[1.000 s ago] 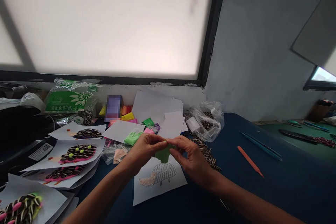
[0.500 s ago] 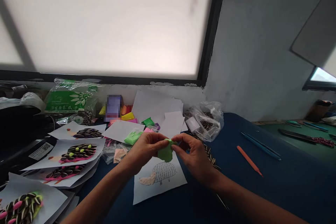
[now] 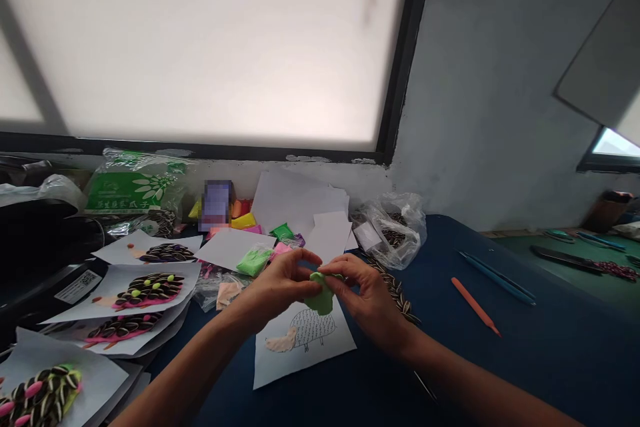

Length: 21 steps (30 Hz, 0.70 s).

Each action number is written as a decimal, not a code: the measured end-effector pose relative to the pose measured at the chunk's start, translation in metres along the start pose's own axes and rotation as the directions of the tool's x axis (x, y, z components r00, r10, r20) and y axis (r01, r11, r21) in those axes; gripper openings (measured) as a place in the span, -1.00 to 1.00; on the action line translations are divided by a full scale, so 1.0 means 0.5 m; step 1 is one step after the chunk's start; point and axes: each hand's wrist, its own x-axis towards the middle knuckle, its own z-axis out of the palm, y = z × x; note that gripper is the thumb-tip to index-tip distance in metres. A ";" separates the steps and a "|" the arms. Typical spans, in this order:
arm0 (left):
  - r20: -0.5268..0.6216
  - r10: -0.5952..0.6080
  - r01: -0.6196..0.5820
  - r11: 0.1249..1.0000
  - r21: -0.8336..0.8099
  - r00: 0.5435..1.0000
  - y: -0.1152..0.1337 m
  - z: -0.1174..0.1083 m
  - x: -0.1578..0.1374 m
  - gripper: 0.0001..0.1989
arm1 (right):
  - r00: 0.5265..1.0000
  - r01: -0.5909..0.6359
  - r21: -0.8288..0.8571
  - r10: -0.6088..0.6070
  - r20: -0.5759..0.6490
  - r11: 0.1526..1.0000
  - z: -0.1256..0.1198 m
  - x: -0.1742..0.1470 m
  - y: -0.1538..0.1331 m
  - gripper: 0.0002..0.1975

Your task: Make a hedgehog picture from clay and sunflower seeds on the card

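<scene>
A thin, flattened piece of light green modelling clay hangs between my hands, above a sheet of paper. My right hand pinches its upper right edge between thumb and fingers. On the other side, my left hand grips the upper left edge; its thumb lies on the clay and its index finger arches over the top. Below, the paper sheet carries a drawn animal outline filled with short marks. Pale peach clay covers the pointed head part of the drawing.
Finished seed pictures overlap at the left. Behind my hands lie a green clay packet, white papers and a plastic bag of seeds. Loose sunflower seeds sit beside my right hand. An orange tool and blue tweezers lie right.
The green clay has dropped slightly and turned in my fingers. My left index finger has lifted away from the clay, and its thumb has shifted lower.
</scene>
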 end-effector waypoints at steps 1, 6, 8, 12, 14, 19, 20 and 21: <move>0.010 0.013 -0.013 1.000 0.000 1.000 -0.003 0.000 0.000 -0.48 | 1.000 -0.006 -0.010 0.006 -0.001 1.000 -0.001 0.000 0.000 -0.86; 0.041 0.050 -0.052 0.997 0.049 0.998 -0.025 0.006 0.008 -0.46 | 1.000 -0.004 -0.038 0.005 0.008 0.999 -0.002 -0.002 -0.003 -0.89; 0.043 0.060 -0.062 0.996 0.058 0.997 -0.030 0.008 0.010 -0.47 | 1.000 0.008 -0.045 -0.007 0.011 0.999 -0.002 0.000 -0.005 -0.87; 0.042 0.058 -0.060 0.997 0.057 0.997 -0.028 0.009 0.009 -0.47 | 0.999 0.029 -0.078 -0.027 0.021 0.997 -0.004 0.002 -0.007 -0.85; 0.034 0.065 -0.066 0.997 0.048 0.997 -0.025 0.006 0.008 -0.47 | 0.999 0.032 -0.077 -0.030 0.025 0.997 -0.004 0.002 -0.007 -0.89; 0.060 0.063 -0.066 0.997 0.035 0.996 -0.022 0.007 0.008 -0.43 | 0.999 0.028 -0.063 -0.026 0.035 0.998 -0.002 0.000 -0.007 -0.88; 0.065 0.054 -0.055 0.998 0.024 0.996 -0.021 0.008 0.008 -0.43 | 0.999 0.019 -0.065 -0.017 0.029 0.998 -0.002 0.000 -0.008 -0.88; 0.068 0.042 -0.042 0.999 0.011 0.997 -0.018 0.011 0.007 -0.44 | 1.000 0.003 -0.066 -0.002 0.014 0.998 -0.001 0.000 -0.009 -0.88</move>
